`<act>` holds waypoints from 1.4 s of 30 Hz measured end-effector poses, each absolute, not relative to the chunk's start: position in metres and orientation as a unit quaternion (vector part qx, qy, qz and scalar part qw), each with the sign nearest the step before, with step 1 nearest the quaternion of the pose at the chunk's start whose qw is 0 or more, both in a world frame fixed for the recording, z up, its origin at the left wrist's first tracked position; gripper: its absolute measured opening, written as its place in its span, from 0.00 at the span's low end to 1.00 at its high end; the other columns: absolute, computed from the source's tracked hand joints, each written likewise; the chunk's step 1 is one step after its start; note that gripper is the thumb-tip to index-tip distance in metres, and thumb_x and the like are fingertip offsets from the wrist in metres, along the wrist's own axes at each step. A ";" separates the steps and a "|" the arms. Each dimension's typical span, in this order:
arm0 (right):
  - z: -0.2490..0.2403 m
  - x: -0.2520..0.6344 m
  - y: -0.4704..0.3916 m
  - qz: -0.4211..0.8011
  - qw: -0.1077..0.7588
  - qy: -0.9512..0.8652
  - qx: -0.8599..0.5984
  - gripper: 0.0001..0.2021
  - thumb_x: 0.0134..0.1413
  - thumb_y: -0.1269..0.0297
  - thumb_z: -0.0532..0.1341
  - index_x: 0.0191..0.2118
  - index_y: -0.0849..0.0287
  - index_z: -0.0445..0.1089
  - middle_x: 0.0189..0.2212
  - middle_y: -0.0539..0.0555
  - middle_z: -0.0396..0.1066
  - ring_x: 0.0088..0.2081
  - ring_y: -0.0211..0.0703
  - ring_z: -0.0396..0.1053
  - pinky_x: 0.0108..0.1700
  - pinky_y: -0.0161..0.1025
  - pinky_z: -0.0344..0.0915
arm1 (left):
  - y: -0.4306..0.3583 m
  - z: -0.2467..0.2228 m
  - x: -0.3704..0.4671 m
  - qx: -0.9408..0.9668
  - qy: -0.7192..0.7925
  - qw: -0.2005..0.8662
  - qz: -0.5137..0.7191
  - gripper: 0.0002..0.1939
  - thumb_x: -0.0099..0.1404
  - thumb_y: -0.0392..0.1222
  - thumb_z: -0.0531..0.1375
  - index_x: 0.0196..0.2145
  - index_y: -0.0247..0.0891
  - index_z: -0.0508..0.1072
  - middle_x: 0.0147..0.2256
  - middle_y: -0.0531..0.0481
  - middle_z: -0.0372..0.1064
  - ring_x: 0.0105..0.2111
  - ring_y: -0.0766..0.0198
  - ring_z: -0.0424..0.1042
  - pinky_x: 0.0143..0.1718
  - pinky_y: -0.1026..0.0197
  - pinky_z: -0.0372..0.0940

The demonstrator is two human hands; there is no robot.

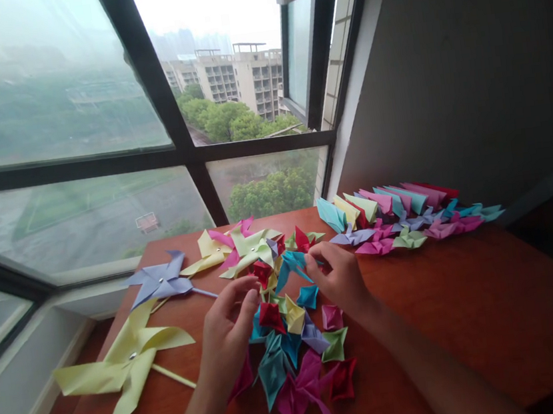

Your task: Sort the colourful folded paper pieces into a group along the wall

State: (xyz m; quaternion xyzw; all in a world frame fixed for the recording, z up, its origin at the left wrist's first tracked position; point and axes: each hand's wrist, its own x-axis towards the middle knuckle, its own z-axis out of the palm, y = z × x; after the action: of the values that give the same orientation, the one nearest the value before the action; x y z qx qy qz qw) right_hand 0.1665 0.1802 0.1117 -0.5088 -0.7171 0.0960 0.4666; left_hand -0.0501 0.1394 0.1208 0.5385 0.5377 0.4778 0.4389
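A blue folded paper piece (291, 263) is pinched between the thumb and fingers of my right hand (338, 276), above the pile. To the left, my left hand (230, 323) hovers with curled fingers, thumb and fingertips apart and nothing visible between them. Red (270, 316), yellow (294, 315) and teal (275, 368) folded paper pieces lie between and below the hands. A magenta folded piece (306, 391) is nearest the front.
Yellow (132, 359) and lavender (160, 280) pinwheels lie at the left of the brown table (452, 320). Paper cranes (409, 238) and a row of folded papers (381, 202) are at the back right. A window frame (259, 146) borders the far side.
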 end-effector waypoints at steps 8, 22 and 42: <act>0.120 0.147 0.152 0.168 0.505 -0.739 -0.413 0.07 0.62 0.65 0.60 0.31 0.56 0.68 0.25 0.49 0.70 0.27 0.37 0.65 0.32 0.35 0.59 | 0.133 0.129 -0.050 0.610 0.519 0.423 0.423 0.15 0.66 0.50 0.62 0.45 0.39 0.77 0.41 0.44 0.78 0.42 0.50 0.77 0.42 0.58 0.69; 0.116 0.139 0.152 0.274 0.464 -0.740 -0.403 0.06 0.61 0.67 0.60 0.38 0.56 0.76 0.36 0.55 0.76 0.39 0.44 0.72 0.45 0.41 0.67 | 0.134 0.131 -0.044 0.616 0.562 0.374 0.406 0.10 0.60 0.45 0.66 0.38 0.41 0.82 0.33 0.47 0.80 0.32 0.54 0.77 0.35 0.61 0.69; 0.113 0.149 0.162 0.796 0.454 -0.306 -0.258 0.22 0.40 0.50 0.76 0.24 0.60 0.67 0.18 0.45 0.64 0.21 0.30 0.57 0.24 0.30 0.55 | 0.131 0.125 -0.053 0.324 0.386 0.706 0.499 0.22 0.48 0.55 0.75 0.20 0.36 0.72 0.16 0.55 0.64 0.20 0.69 0.60 0.24 0.68 0.57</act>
State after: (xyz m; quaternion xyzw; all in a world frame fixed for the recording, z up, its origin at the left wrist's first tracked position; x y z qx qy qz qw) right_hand 0.1487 0.1616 0.1132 -0.2578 -0.3062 0.7962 0.4536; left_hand -0.0530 0.1308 0.1246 0.3235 0.3859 0.4986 0.7055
